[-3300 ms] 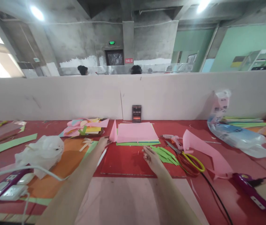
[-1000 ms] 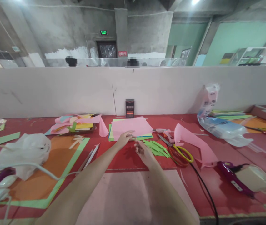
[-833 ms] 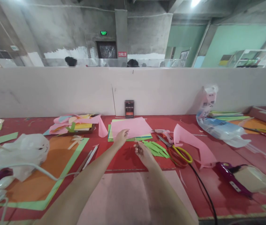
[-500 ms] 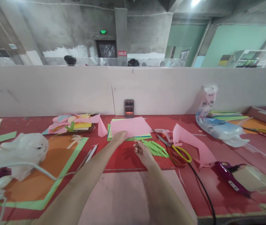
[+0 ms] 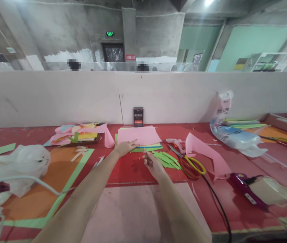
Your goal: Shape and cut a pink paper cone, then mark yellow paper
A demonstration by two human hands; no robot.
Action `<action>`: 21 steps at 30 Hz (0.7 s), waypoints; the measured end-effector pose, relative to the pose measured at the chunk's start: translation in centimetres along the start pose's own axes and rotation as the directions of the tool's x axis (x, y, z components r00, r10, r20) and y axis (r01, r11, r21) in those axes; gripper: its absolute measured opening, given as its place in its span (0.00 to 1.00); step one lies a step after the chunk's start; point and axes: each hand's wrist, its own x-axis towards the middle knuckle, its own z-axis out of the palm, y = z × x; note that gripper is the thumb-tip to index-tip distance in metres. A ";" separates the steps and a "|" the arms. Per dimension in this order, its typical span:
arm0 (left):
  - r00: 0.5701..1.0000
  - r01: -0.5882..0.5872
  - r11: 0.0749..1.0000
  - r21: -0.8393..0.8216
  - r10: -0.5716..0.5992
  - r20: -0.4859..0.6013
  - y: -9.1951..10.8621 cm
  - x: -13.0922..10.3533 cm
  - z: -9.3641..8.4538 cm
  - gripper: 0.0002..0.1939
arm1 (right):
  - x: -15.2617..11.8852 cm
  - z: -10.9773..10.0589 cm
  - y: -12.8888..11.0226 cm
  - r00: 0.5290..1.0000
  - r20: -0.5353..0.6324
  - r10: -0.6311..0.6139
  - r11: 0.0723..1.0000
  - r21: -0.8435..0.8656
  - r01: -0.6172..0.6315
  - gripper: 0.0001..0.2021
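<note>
A pink sheet of paper (image 5: 140, 135) lies on top of a stack of coloured paper, with green and blue edges showing under it. My left hand (image 5: 126, 147) rests on the near left edge of this stack, fingers stretched out. Just to the right, my right hand (image 5: 153, 164) is above the red board (image 5: 125, 170) with its fingers curled in a pinch. Whatever is between those fingertips is too small to make out. Beside that hand is a pile of green paper strips (image 5: 167, 160), and scissors (image 5: 197, 165) with yellow and red handles lie further right.
A pink glue gun (image 5: 175, 141) and a curled pink paper (image 5: 209, 155) lie right of the stack. A phone-like device (image 5: 138, 116) leans on the white partition (image 5: 82, 98). White plastic bag (image 5: 19, 162) at left; purple tool (image 5: 249, 192) with a black cord at right.
My left hand has shifted slightly left and its fingers lie flatter along the paper's edge. The pinched right hand has hardly moved. The whole view has shifted a little.
</note>
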 end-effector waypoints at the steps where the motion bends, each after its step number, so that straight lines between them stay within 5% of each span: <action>1: 1.000 -0.006 1.000 0.006 0.006 -0.006 -0.1 0.0 0.0 0.28 | 0.0 0.0 0.0 1.000 0.000 0.000 1.000 0.001 0.000 0.13; 13: 0.999 -0.046 0.987 0.155 0.048 -0.008 -2.0 0.0 0.8 0.10 | 0.1 -0.2 0.1 1.000 0.007 -0.008 1.000 0.004 0.008 0.13; 21: 1.000 -0.028 0.990 0.137 0.028 0.001 -2.2 0.6 0.9 0.11 | 0.0 -0.2 0.0 1.000 0.017 -0.007 1.000 0.004 0.006 0.12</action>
